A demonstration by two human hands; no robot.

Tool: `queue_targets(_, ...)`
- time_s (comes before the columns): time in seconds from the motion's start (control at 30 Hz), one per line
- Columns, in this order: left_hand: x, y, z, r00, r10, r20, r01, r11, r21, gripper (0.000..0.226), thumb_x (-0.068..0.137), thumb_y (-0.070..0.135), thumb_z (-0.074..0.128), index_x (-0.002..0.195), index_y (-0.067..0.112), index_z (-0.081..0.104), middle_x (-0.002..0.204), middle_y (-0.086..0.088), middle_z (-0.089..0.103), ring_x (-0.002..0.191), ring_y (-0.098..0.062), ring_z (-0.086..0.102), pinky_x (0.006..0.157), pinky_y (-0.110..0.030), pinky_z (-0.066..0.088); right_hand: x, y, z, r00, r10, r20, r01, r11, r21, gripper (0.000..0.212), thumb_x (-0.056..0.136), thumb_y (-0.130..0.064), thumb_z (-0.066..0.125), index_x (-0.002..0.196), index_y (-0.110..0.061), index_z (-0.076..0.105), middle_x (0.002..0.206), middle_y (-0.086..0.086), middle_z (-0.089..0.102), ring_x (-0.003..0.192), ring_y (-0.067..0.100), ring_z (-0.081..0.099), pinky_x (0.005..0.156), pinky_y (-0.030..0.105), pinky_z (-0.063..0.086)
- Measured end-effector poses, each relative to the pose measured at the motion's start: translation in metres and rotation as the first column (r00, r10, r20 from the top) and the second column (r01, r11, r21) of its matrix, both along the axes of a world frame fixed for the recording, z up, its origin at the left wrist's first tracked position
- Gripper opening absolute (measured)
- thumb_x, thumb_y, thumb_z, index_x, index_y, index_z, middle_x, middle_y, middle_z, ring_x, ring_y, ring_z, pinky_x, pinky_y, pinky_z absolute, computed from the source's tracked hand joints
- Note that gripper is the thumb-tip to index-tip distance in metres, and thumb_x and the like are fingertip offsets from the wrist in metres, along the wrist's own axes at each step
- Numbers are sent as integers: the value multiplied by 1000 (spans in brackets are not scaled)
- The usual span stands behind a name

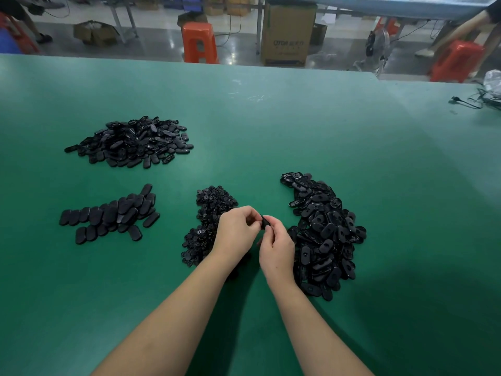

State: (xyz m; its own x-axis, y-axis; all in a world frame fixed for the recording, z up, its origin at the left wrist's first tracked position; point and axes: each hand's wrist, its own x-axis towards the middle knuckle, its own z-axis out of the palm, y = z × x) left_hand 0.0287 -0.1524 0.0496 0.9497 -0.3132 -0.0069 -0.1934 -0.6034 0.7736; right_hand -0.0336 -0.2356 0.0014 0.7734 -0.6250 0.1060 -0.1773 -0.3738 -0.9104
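Observation:
My left hand (236, 229) and my right hand (276, 246) meet above the green table (271, 126), both pinching one small black plastic piece (264, 221) between their fingertips; most of the piece is hidden by fingers. A heap of small round black parts (208, 213) lies just left of my hands. A large heap of black oval shells (324, 234) lies to the right. Further left, flat black oval pieces (111, 215) lie in overlapping rows. Another heap of black oval parts (132, 142) sits at the far left.
A black cable and a plastic bag (485, 96) lie at the table's far right. Beyond the far edge stand orange stools (199, 42), a cardboard box (287, 36), a floor fan (375, 50) and another person's arm (466, 25).

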Motion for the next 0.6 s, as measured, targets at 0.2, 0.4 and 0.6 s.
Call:
queue_targets(0.2,0,-2,-2,997,-11,78,6,998,60,6,85,17,71,81,21,74,82,8,62,75,-10,59,70,-30,49,0,-2,-2,1000,-10,16,9,998,55,26,103,-9,48,117,-16,68,103,-11,69,92,9,64,87,26,52)
queue_targets(0.4,9,4,0,996,6,-91,-10,999,-43,20,74,22,86,91,22,74,84,9,69,72,-10,61,73,-27,50,1,-1,-3,999,-18,50,9,986,168,21,102,-10,51,105,-26,63,100,-1,72,91,20,66,87,44,54)
queue_targets(0.6,13,10,-4,974,-31,-227,6,994,-111,9,79,19,83,76,23,76,59,4,69,46,-6,57,57,-23,47,1,-1,-3,999,9,35,-15,984,177,12,102,-15,52,104,-20,63,96,2,70,88,25,65,85,50,53)
